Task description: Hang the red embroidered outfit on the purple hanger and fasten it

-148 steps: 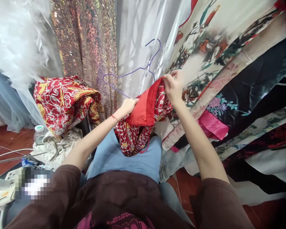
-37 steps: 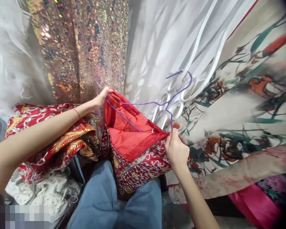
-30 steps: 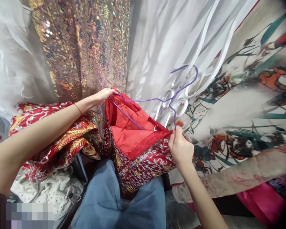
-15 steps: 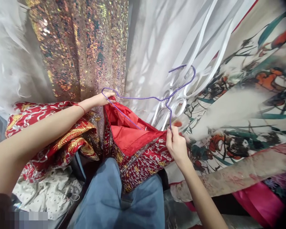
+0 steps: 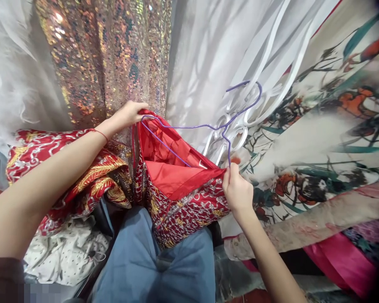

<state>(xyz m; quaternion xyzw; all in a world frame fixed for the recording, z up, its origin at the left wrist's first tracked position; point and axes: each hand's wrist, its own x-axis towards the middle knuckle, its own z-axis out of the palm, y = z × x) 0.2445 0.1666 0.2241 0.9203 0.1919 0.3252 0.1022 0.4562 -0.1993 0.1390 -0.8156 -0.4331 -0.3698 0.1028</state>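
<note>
Right, L hand [image 5: 131,113] has fingers closed, pinching the far left corner of the red garment's [image 5: 189,214] open edge. R hand [image 5: 238,189] is pressed together too, thumb vs. fingers, on the opening's right corner, w/ one arm of the purple hanger [image 5: 192,127] running down to my fingertips. The hanger's looped left end is just by my L fingers; can't tell if they touch. Its lower wire dips into the opening, over the plain red lining [image 5: 173,179]; the hook's out to the right, in front of white curly straps [image 5: 273,90].

The garment itself is at the far edge of my lap, patterned side down over my knees in blue trousers [image 5: 129,261]. To the left, approx. under my forearm, there's a bunched red-and-gold cloth [image 5: 97,189], w/ a white dotted cloth [image 5: 63,256] below. Sequin fabric [image 5: 129,54] hangs behind L hand, floral fabric [image 5: 303,147] to the right.
</note>
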